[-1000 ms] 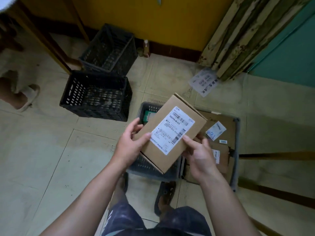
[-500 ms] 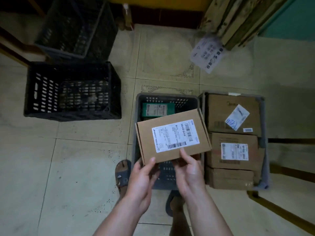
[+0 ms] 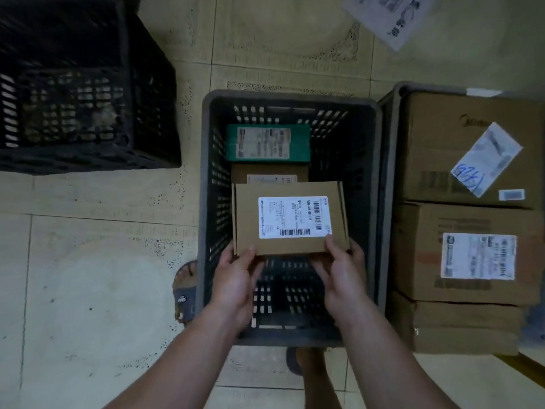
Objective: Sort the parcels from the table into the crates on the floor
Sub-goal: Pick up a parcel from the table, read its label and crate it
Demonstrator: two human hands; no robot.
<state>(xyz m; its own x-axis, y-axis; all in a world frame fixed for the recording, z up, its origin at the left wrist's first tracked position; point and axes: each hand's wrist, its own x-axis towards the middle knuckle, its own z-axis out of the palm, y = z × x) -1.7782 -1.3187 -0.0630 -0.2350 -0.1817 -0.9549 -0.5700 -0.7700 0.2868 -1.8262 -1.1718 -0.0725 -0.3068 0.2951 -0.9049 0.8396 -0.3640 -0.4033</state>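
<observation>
A flat brown cardboard parcel (image 3: 290, 217) with a white barcode label faces up, held level inside the grey crate (image 3: 203, 219) on the floor. My left hand (image 3: 236, 276) grips its near left corner and my right hand (image 3: 342, 270) grips its near right corner. Deeper in the same crate lie a green parcel (image 3: 268, 142) and another brown parcel (image 3: 269, 174), partly hidden by the one I hold.
A second crate (image 3: 386, 160) to the right holds three large cardboard boxes (image 3: 469, 252). A black crate (image 3: 88, 160) stands at the left. A white printed bag (image 3: 389, 16) lies on the tiled floor at the top. My sandalled feet (image 3: 185, 290) are beside the grey crate.
I have leaned down over the grey crate. The parcel has turned level and gone down into the crate, with both hands now at its near edge.
</observation>
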